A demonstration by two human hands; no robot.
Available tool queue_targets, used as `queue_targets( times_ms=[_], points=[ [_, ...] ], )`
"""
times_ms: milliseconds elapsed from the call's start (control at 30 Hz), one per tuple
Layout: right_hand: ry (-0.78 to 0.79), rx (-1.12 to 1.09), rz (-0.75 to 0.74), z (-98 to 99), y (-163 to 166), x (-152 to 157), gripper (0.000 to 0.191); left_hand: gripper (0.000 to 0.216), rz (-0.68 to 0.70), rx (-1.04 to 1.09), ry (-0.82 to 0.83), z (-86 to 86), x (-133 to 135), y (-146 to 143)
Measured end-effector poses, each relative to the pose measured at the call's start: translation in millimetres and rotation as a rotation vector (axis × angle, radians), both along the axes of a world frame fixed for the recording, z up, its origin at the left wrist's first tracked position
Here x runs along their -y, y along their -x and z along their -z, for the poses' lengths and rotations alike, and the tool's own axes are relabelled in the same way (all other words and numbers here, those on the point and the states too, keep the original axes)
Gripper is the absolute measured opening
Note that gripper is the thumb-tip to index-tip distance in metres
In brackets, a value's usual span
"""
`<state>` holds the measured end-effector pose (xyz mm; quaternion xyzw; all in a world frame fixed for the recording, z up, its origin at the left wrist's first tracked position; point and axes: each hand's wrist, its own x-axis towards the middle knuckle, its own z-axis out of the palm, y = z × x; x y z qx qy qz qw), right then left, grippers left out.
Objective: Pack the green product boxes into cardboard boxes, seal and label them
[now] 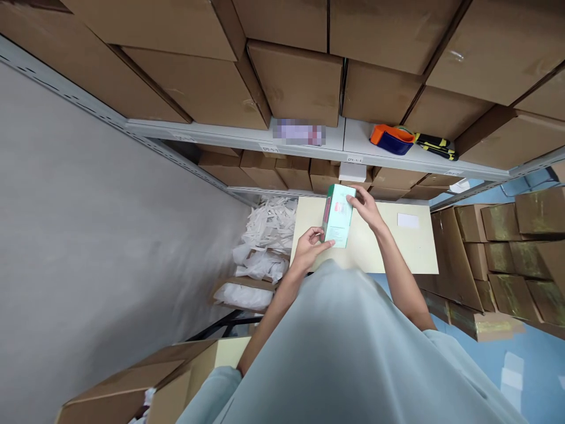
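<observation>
Between my two hands is a tall, light green printed carton (339,221) with a darker green side, held up over the pale yellow table (375,241). My left hand (309,246) grips its lower left corner, the thumb lying across the bottom of the front. At the upper right edge, my right hand (365,206) holds the carton with the thumb on its front face and the fingers partly hidden behind. A white paper slip (408,221) lies on the table to the right of my right hand.
Brown cardboard boxes (300,82) fill the shelf above the table. An orange and blue tape dispenser (392,139) and yellow-black pliers (435,144) lie on its edge. White paper strips (270,224) are heaped left of the table. More boxes (507,253) are stacked at right.
</observation>
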<state>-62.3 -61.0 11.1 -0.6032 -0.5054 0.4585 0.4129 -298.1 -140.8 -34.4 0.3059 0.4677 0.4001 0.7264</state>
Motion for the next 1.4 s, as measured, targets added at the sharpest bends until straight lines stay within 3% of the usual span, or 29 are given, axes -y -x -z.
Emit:
queue_targets(
  times_ms=[267,367,467,600,700,800,1067,1300,1400],
  points=[
    [-0.152,0.202,0.139,3.4,34,4,0.079,0.043,-0.169,-0.308,-0.196,0.6,2,-10],
    [-0.156,0.27,0.149,1.3,37,-1,0.062,0.042,-0.149,-0.307,-0.216,-3.8,8,-13],
    [-0.156,0.231,0.133,0.7,30,-5,0.05,0.055,-0.096,-0.118,-0.111,-4.9,9,-3],
    [-0.091,0.049,0.108,0.5,19,-2,0.058,0.067,0.032,0.12,0.133,0.5,4,22],
    [-0.012,-0.031,0.134,0.4,18,3,0.064,0.069,0.092,0.191,0.229,6.0,2,30],
    [0.014,-0.056,0.132,2.1,19,4,0.067,0.068,0.066,0.193,0.25,10.2,4,27],
    [0.02,-0.015,0.057,13.9,10,-2,0.059,0.066,-0.016,0.077,0.179,21.1,13,16],
    [-0.054,0.117,0.19,13.1,24,2,0.078,0.062,-0.166,-0.179,0.017,18.0,16,2],
    [-0.083,0.242,0.193,15.4,27,1,0.069,0.057,-0.212,-0.25,-0.062,12.4,20,-4]
  ],
)
